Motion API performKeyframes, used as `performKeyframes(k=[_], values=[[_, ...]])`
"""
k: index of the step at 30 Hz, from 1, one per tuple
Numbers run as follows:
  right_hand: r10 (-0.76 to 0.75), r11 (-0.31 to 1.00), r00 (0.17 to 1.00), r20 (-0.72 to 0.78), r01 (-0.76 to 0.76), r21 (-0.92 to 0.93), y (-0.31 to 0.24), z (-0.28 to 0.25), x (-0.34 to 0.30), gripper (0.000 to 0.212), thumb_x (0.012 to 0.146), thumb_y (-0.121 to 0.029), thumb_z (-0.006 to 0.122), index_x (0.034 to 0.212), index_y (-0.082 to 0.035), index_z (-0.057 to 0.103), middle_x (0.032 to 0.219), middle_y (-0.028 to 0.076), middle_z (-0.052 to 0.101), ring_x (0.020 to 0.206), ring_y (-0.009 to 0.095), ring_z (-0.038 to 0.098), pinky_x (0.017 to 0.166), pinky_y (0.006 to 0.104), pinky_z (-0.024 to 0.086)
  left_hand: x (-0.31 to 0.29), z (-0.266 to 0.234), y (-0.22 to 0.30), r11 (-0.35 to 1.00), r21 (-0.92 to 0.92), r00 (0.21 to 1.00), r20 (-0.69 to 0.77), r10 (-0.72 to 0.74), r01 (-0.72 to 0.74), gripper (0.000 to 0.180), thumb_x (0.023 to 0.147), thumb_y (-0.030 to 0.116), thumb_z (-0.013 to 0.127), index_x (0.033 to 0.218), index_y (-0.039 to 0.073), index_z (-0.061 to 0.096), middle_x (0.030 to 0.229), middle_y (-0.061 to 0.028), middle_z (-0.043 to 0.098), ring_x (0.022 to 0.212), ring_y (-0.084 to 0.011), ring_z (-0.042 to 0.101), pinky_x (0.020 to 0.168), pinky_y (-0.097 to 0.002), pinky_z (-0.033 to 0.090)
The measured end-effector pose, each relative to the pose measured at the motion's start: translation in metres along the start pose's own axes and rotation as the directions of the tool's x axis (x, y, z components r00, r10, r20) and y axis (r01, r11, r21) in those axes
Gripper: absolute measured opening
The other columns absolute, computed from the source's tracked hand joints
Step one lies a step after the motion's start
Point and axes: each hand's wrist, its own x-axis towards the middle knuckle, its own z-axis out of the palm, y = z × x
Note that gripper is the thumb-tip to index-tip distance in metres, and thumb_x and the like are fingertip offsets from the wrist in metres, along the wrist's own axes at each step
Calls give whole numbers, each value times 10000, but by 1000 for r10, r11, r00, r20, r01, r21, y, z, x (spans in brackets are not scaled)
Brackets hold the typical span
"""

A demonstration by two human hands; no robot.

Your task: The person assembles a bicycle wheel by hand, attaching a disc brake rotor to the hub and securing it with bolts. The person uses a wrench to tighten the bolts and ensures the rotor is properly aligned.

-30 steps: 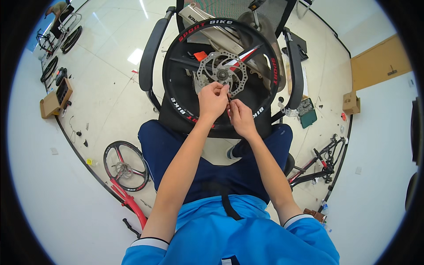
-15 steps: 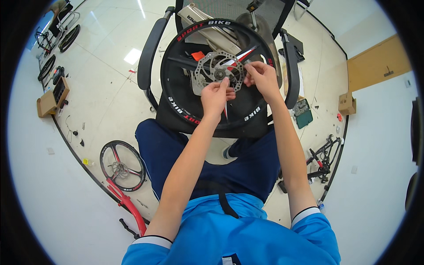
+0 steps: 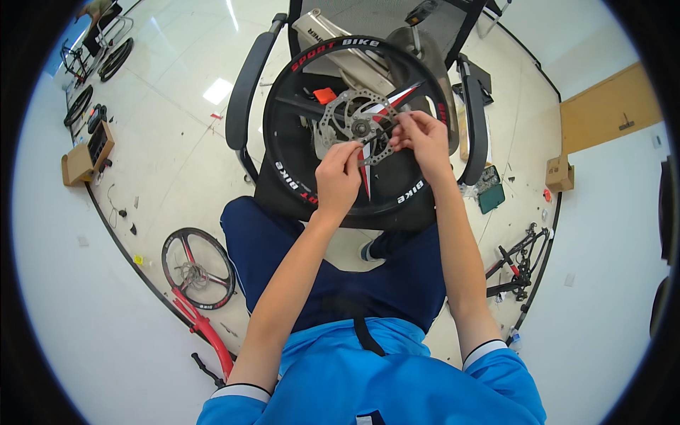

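A black three-spoke bicycle wheel [image 3: 289, 170] lies flat on the seat of an office chair in front of me. At its middle sits a silver disc brake rotor [image 3: 328, 132] with a perforated rim, around the hub [image 3: 361, 128]. My left hand [image 3: 338, 178] is closed in a pinch at the rotor's near edge. My right hand [image 3: 423, 140] pinches at the rotor's right edge, its fingertips close together. A thin dark line shows between the two sets of fingertips. What each hand holds is too small to make out.
Behind the wheel a pale metal part [image 3: 333, 42] rests on the chair, beside an orange piece [image 3: 324, 95]. Armrests [image 3: 244, 92] flank the wheel. On the floor lie another wheel [image 3: 198, 268], a red frame part [image 3: 209, 329], a dark frame [image 3: 520, 265] and cardboard boxes [image 3: 559, 173].
The view has shifted slightly, so the chair and wheel sit lower and farther right. My left hand has moved from near the hub toward the rotor's near edge. My right hand stays at the right rim.
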Motion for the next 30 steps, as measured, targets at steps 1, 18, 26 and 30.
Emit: performKeyframes(k=[1,18,26,30], values=[[23,998,999,-22,-22,66,3,-4,-2,229,1022,-179,632,999,44,680,812,92,704,661,154,698,583,273,561,1,3,-1,998,-33,999,26,-44,44,103,891,-19,696,994,-25,694,918,-132,703,768,-240,701,679,-316,550],[189,856,961,204,-263,445,38,-6,-48,230,1056,-230,595,1049,-6,645,850,53,676,736,168,696,674,297,576,-11,-27,29,963,-240,978,193,-78,124,270,867,-77,677,1111,16,744,960,-125,730,824,-242,726,750,-311,574],[-83,977,996,-37,74,-202,55,17,-78,303,926,-78,741,1210,-21,650,831,45,685,693,133,684,644,253,539,-4,-39,21,990,-137,989,146,-15,35,149,865,-9,754,1014,6,754,898,-123,738,785,-239,723,700,-321,568],[-464,792,873,-150,333,-511,38,44,-68,451,838,-10,799,1258,-24,636,825,46,682,640,83,657,604,223,528,12,-35,27,997,-69,998,63,24,-19,123,856,0,768,979,-11,762,890,-130,747,787,-242,725,716,-302,561]])
